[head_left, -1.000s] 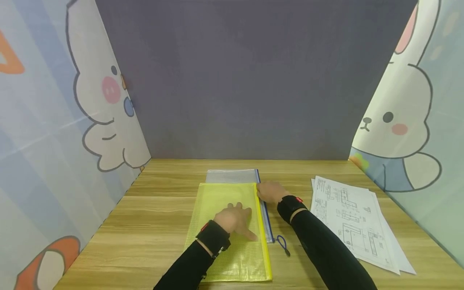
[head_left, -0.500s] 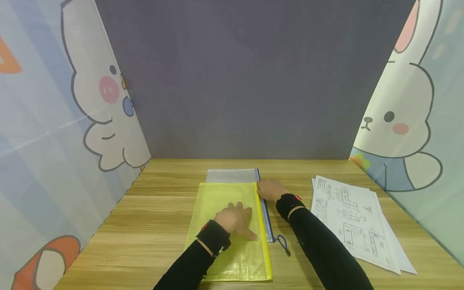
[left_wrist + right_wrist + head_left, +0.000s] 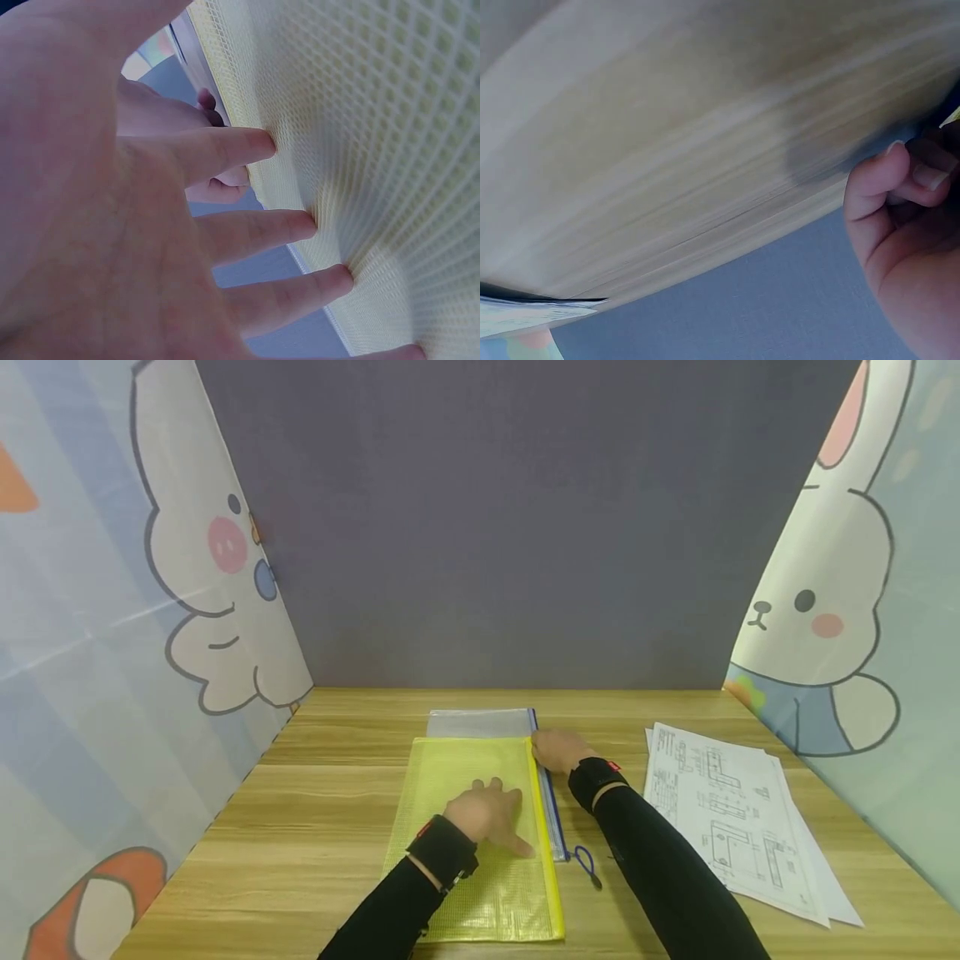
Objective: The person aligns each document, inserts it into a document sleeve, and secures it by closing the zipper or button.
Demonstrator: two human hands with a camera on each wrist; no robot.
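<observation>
A yellow mesh zip pouch (image 3: 495, 902) lies flat on the wooden table, overlapping a clear zip pouch (image 3: 480, 723) with a blue zipper edge. My left hand (image 3: 483, 814) spreads its fingers on the yellow pouch; in the left wrist view the fingertips (image 3: 300, 223) press into the mesh (image 3: 405, 150). At the far right corner of that pouch, my right hand (image 3: 558, 751) pinches the end of its yellow zipper edge. Thumb and curled fingers (image 3: 877, 176) show in the right wrist view, but what lies between them is mostly hidden.
To the right lie sheets of paper (image 3: 727, 827) printed with technical drawings. A blue cord loop (image 3: 585, 862) extends from the clear pouch's near end. A grey panel (image 3: 517, 527) stands behind the table (image 3: 300, 843), with cartoon-printed cloth on both sides.
Both hands stay in place on the pouch. The right wrist and forearm have shifted very slightly left.
</observation>
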